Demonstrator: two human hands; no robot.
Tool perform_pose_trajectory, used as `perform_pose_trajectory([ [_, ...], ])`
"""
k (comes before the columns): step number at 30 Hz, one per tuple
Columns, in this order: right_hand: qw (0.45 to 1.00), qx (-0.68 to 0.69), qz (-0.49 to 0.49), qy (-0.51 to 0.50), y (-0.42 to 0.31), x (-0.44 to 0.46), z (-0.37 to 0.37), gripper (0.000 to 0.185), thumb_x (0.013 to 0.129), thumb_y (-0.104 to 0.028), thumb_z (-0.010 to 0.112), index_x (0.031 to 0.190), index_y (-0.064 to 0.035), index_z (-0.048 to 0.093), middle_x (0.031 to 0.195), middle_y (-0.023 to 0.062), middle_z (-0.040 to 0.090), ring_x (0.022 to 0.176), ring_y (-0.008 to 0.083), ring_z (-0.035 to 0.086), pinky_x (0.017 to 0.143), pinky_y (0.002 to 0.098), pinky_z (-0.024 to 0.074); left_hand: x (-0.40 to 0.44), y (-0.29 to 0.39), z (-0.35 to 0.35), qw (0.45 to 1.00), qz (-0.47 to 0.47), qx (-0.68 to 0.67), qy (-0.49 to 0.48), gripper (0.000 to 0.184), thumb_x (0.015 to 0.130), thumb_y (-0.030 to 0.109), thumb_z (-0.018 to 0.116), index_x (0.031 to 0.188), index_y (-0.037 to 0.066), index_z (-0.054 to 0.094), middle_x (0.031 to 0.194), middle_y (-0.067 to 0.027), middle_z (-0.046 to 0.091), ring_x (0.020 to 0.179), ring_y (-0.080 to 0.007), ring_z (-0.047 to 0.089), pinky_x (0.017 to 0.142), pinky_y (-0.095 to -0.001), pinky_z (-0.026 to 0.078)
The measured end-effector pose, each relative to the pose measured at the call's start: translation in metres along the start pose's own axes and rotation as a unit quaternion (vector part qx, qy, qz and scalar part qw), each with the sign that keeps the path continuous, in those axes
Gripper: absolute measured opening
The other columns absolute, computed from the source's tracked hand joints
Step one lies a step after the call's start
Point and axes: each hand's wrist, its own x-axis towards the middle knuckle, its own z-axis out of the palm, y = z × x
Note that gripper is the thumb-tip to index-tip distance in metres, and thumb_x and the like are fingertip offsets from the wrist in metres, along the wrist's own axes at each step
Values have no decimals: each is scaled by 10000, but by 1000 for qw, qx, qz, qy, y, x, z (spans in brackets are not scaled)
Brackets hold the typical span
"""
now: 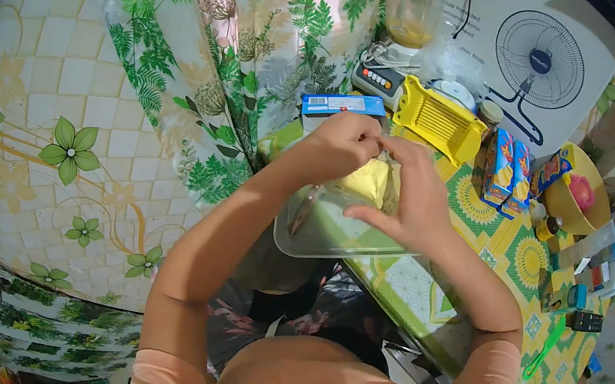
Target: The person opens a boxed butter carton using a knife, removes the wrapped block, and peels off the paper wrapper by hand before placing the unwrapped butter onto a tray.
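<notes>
My left hand (340, 145) is closed, its fingers bent together at the top of a yellow packet (366, 181). My right hand (414, 195) curves around the packet's right side, with the thumb stretched out to the left below it and the fingertips meeting my left hand. Beneath both hands is a clear plastic container (317, 230) at the table's edge. A blue box (344, 105) lies just behind my left hand. The exact grip at the fingertips is too small to make out.
Behind the hands are a yellow plastic rack (440, 121), a blender (408, 26) and a fan box (541, 60). To the right stand blue packs (499, 167), a yellow bowl (577, 206) and a black remote (585, 321). A patterned curtain (228, 32) hangs at the left.
</notes>
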Motion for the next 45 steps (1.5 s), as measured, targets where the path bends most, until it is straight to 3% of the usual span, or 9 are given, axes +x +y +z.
perform_pose_trajectory([
  [4, 996, 12, 77, -39, -4, -6, 10, 696, 764, -428, 743, 1294, -68, 470, 1060, 155, 555, 952, 339, 582, 762, 398, 500, -4, -5, -6, 1000, -31, 5, 3, 211, 898, 169, 555, 827, -15, 630, 744, -31, 576, 696, -114, 525, 621, -272, 423],
  [13, 996, -18, 57, -64, 1, -8, 13, 500, 760, -361, 765, 1120, -88, 551, 940, 122, 547, 853, 328, 595, 683, 407, 496, -9, -7, -15, 958, -192, -199, 79, 142, 856, 174, 594, 786, 57, 633, 711, 7, 532, 676, -99, 518, 579, -288, 463],
  [20, 994, 26, 98, -49, 6, -9, 17, 512, 731, -360, 791, 1092, -77, 564, 947, 113, 570, 864, 321, 612, 698, 403, 497, -20, -36, -22, 895, -188, -382, 131, 129, 869, 211, 610, 879, 82, 613, 735, -1, 553, 660, -130, 590, 604, -362, 562],
  [25, 992, 28, 116, -36, 13, -9, 19, 527, 699, -313, 838, 1077, -53, 579, 947, 79, 586, 834, 213, 613, 704, 312, 519, -34, -41, -26, 869, -215, -428, 124, 163, 868, 192, 593, 981, 75, 579, 779, -31, 589, 657, -151, 629, 565, -361, 553],
  [31, 966, 142, 217, -25, 35, -3, 16, 564, 686, -331, 841, 1103, -53, 583, 1011, 75, 613, 891, 195, 620, 707, 320, 521, -39, -102, -14, 944, -265, -163, 111, 205, 826, 237, 586, 823, 34, 606, 686, -99, 601, 696, -266, 649, 582, -399, 539],
  [34, 949, 169, 265, -31, 45, -2, 12, 591, 678, -306, 861, 1119, -41, 571, 1023, 58, 631, 891, 147, 615, 698, 298, 526, -40, -125, 2, 973, -168, 70, 143, 235, 815, 223, 578, 770, -5, 605, 615, -137, 589, 678, -373, 630, 647, -459, 519],
  [37, 938, 183, 291, -40, 54, 1, 8, 580, 698, -271, 859, 1134, -46, 552, 1012, 36, 628, 871, 133, 616, 716, 284, 528, -44, -125, 5, 955, -195, 159, 155, 270, 793, 223, 596, 939, -3, 615, 865, -181, 649, 801, -436, 602, 765, -466, 491],
  [40, 932, 209, 292, -42, 64, 1, 8, 582, 700, -279, 860, 1130, -45, 545, 1013, 38, 622, 882, 144, 615, 711, 287, 529, -47, -109, 13, 951, 22, 123, 284, 424, 780, 236, 622, 1156, 45, 576, 1140, -160, 612, 972, -388, 583, 834, -455, 469],
  [45, 903, 271, 329, -58, 53, 4, 6, 621, 716, -285, 853, 1161, -42, 495, 1065, 76, 605, 943, 165, 613, 742, 299, 531, -42, -68, 25, 915, 111, 341, 183, 541, 759, 217, 641, 1270, 81, 522, 1225, -118, 569, 1092, -290, 549, 902, -471, 416],
])
